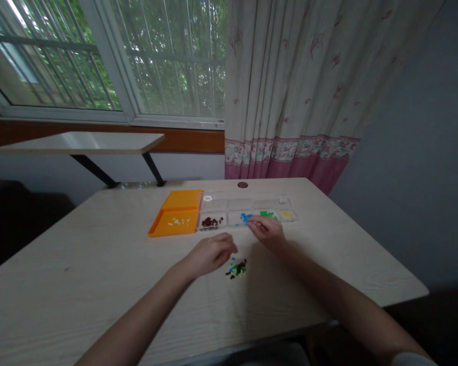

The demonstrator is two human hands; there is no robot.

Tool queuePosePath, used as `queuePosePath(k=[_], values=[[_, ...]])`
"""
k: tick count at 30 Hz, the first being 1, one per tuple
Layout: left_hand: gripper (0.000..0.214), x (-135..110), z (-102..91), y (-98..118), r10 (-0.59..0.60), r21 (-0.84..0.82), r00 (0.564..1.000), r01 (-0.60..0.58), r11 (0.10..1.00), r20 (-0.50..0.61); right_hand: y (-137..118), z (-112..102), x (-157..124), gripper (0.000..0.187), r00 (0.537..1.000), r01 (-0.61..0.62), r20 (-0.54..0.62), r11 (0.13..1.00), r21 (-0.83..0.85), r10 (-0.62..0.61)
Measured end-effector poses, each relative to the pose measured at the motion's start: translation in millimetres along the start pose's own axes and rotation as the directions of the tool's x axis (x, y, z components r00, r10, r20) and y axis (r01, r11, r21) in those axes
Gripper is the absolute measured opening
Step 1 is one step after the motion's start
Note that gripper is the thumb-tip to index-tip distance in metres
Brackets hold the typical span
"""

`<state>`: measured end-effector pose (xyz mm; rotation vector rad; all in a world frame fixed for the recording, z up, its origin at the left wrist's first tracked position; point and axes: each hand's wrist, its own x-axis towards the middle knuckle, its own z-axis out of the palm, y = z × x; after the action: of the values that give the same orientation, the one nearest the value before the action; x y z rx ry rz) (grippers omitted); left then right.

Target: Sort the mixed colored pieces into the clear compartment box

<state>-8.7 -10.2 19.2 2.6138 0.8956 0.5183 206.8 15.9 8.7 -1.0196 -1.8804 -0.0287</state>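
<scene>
My right hand (268, 231) reaches over the clear compartment tray (232, 205), fingertips pinched at the blue pieces (246, 217); whatever is between them is too small to name. Just left of a small mixed pile of loose pieces (237, 268) in brown, green, blue and pale colours is my left hand (213, 252). Its fingers are curled together, and their contents are hidden. Brown pieces (211, 222), green pieces (269, 214) and yellow pieces (286, 214) sit in other compartments of the tray, the green ones partly behind my right hand.
An open orange case (182, 201) holds several white pieces (178, 221), left of the tray. A raised white shelf (99, 142) on black legs stands at the table's (99, 264) back left. A patterned curtain (290, 101) hangs behind the table, next to a barred window (171, 56).
</scene>
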Motion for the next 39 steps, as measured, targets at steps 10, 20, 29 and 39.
queuePosePath(k=[10,20,29,39], values=[[0.027,-1.3,-0.8,-3.2,-0.044,0.077,0.998,0.041,0.996,0.034,6.3,-4.2,2.9,0.020,0.996,0.035,-0.084,0.999,-0.010,-0.036],[0.020,-0.6,0.4,-5.0,-0.116,0.065,0.993,0.116,0.991,0.004,27.3,5.9,7.7,0.023,0.978,-0.180,0.086,0.977,-0.115,0.190],[0.016,-0.4,-0.5,-5.4,-0.145,0.105,0.989,0.144,0.984,0.010,33.6,4.8,8.7,0.024,0.949,-0.237,0.173,0.959,-0.156,0.263],[0.018,1.8,5.1,-9.8,-0.170,-0.043,0.977,0.165,0.985,-0.129,-2.2,14.3,-14.7,0.016,0.900,0.166,0.402,0.985,0.036,-0.166]])
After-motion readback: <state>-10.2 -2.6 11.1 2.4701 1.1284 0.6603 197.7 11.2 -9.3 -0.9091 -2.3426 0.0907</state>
